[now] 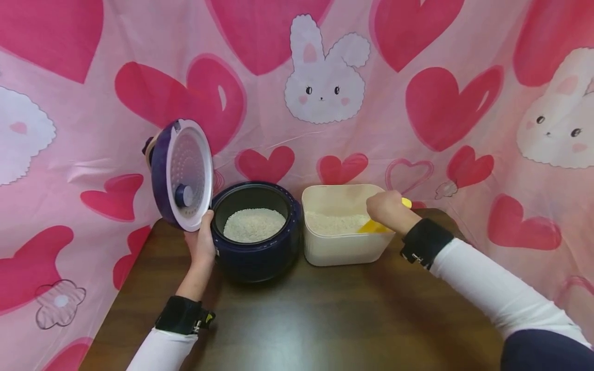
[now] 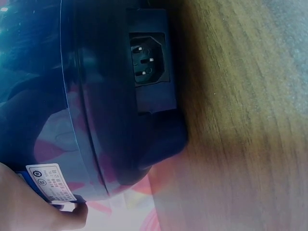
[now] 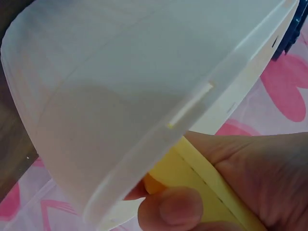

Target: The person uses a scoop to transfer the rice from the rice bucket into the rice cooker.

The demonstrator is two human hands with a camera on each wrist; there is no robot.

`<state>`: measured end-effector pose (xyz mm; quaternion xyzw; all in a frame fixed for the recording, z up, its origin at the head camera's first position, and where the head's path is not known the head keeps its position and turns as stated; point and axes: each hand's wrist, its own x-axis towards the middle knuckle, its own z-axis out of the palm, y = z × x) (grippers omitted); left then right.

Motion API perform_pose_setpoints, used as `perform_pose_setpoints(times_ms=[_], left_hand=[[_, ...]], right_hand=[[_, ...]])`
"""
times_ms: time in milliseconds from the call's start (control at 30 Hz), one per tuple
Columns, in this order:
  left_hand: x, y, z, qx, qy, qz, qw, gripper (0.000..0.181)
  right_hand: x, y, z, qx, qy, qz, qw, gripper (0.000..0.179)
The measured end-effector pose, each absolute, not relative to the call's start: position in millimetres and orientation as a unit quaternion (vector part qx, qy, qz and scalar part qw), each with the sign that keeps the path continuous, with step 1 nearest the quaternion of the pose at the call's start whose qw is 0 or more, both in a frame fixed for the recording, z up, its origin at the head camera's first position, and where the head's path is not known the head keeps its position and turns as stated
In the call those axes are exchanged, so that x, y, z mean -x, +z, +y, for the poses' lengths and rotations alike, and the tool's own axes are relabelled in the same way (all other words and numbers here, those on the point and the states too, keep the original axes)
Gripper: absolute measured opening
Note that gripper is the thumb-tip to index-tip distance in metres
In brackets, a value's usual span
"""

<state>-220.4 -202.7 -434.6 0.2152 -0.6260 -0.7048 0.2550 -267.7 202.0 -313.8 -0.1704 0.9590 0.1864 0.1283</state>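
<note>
The step in hand looks like scooping with the yellow scoop [image 1: 371, 226] inside the cream bin [image 1: 345, 250], which stands on the desk [image 1: 297, 319] at 3 o'clock from the dark blue rice cooker [image 1: 260, 260], with 12 o'clock pointing away from the person. To do it well, I would slide the blade in at a shallow tilt under the pale grain [image 1: 334, 223], then level it before lifting clear of the rim, since a steep pull against that thin wall could shove the light-looking bin or flick grains onto the desk. A short pause above the bin would let loose grains drop back inside. The rice [image 1: 254, 225] already forms a mound in the cooker's pot, so modest loads seem the safer choice. The right hand [image 1: 389, 210], at about 2 o'clock from the bin's middle, is closed firmly round the scoop's handle, its thumb laid over the yellow plastic in the right wrist view, while the blade dips towards the grain. The left hand [image 1: 201, 242] is at 9 o'clock from the cooker, its thumb extended by the lower rim of the raised lid [image 1: 190, 159], which stands at about 10 o'clock from the pot; the other fingers are mostly hidden, so I cannot tell how far they are closed or whether they grip the lid or merely steady it.
</note>
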Motion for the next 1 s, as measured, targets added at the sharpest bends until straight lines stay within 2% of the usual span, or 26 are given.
perform_pose_setpoints(times_ms=[167, 433, 800, 1000], left_hand=[[221.5, -435.6, -203.0, -0.206, -0.711, -0.617, 0.265, 0.060], [222.9, -437.2, -203.3, -0.211, -0.711, -0.621, 0.253, 0.057], [221.7, -434.0, -203.9, -0.214, -0.704, -0.628, 0.255, 0.058], [221.9, -432.2, -205.7, -0.214, -0.704, -0.626, 0.259, 0.060]], right_hand=[[267.7, -315.5, 207.7, 0.145, 0.124, 0.969, 0.154, 0.011], [270.9, -319.2, 211.1, 0.083, 0.057, 0.974, 0.205, 0.013], [278.0, -330.1, 204.1, 0.094, 0.025, 0.971, 0.219, 0.022], [282.8, -340.3, 202.8, 0.144, 0.003, 0.961, 0.238, 0.024]])
